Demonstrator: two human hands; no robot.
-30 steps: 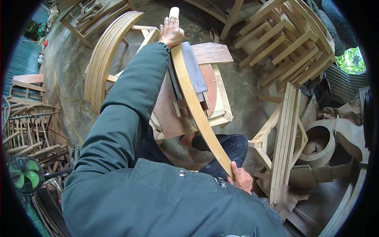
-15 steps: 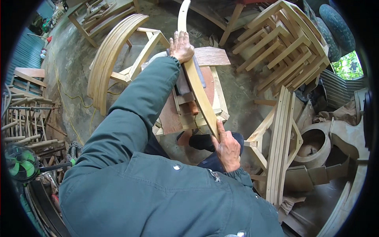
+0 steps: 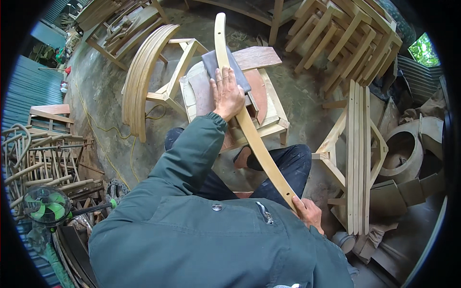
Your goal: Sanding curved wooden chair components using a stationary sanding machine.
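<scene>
A long, curved wooden slat (image 3: 260,152) runs from the far side of a low work stand down toward my right side, with a small hole near each end. My left hand (image 3: 227,93) lies flat on its upper face, fingers stretched out. At the near end my right hand (image 3: 309,213) grips the slat, thumb on top and the other fingers partly hidden beneath. Below the slat's far part is a grey flat pad (image 3: 240,75), resting on the wooden stand (image 3: 274,103). Part of the pad is covered by the slat and my left hand.
Curved wooden pieces (image 3: 144,77) lean on a frame at the left; straight slats (image 3: 357,158) rest on another frame at the right. Stacked wooden frames (image 3: 343,43) stand far right. A green-bladed fan (image 3: 48,205) is at lower left. A yellow cord (image 3: 103,126) trails over the floor.
The slat has slid toward me, its near end now by my right side. Both hands have come nearer with it, and more of the grey pad shows. The view has shifted slightly.
</scene>
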